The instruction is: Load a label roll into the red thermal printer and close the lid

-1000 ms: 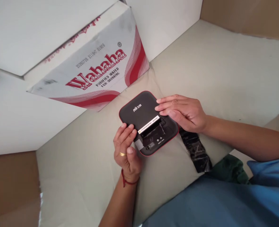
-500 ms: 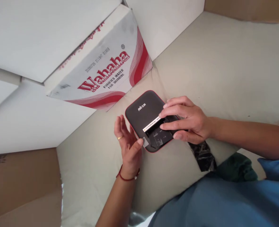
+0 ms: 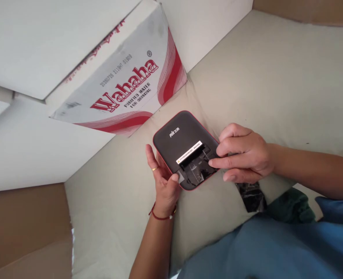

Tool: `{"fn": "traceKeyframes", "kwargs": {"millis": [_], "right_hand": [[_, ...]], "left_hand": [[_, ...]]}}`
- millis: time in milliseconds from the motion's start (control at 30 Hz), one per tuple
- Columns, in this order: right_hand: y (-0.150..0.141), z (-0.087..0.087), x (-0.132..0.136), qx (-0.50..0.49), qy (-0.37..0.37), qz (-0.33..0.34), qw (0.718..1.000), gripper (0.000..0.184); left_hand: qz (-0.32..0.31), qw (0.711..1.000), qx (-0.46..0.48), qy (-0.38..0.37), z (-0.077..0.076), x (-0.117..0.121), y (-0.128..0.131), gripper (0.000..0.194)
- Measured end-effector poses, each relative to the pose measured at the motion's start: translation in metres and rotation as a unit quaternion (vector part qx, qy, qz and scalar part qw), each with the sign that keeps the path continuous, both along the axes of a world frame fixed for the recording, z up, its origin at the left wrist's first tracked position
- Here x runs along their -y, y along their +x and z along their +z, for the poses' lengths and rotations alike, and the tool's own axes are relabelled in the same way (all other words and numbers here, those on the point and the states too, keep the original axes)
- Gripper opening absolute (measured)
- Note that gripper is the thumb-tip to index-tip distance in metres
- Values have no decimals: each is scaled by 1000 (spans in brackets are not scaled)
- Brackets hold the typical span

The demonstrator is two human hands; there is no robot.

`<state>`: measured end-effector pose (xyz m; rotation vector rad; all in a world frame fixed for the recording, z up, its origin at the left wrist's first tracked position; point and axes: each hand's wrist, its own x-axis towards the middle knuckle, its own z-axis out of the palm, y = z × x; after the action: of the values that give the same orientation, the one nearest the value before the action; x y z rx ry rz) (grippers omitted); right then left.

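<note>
A flat black device (image 3: 171,145) with rounded corners and a red rim lies tilted in front of me. White lettering and a white warning strip (image 3: 189,152) mark its top, and a recess with a glossy dark inside shows below the strip. My left hand (image 3: 165,186) grips the lower left edge, thumb on top near a small grey patch, the other fingers along and partly under the side. At the right edge is my right hand (image 3: 244,155), one finger stretched out to touch the recess. Its upper fingers are bent, its thumb is apart, and I see nothing held in it.
Behind the device stands a white and red water carton (image 3: 125,85) against white panels. Brown cardboard (image 3: 26,228) is at the left, and a beige cloth-like surface (image 3: 276,85) spreads underneath. Crumpled black plastic (image 3: 251,195) lies near my blue clothing (image 3: 247,248).
My right hand has drawn back to the right, uncovering more of the recess, and its upper fingers have bent. My left hand keeps its hold and has shifted slightly right.
</note>
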<state>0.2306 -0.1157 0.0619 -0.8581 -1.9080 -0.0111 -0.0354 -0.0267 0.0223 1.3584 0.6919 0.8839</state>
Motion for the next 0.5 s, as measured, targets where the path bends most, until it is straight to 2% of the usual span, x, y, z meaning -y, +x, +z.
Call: {"fn": "traceKeyframes", "kwargs": {"millis": [167,267,333,400,500], "right_hand": [[-4,-1,-1,-5,12,-15,1000,35],[-2,10,-4,-9,-13,-6,1000,41],[0,26,-10,-24,-81,-15,996,47],[0,46,-21,-24,-192,-47,980,49],[-8,76,-47,83,-359,-76,927,34]], "left_hand": [[-6,999,23,24,-7,-2,4,98],[11,999,34,39,-12,-2,7,93],[25,998,40,39,-15,-2,9,92],[54,997,48,30,-17,-2,10,82],[114,992,45,11,-21,-4,13,58]]}}
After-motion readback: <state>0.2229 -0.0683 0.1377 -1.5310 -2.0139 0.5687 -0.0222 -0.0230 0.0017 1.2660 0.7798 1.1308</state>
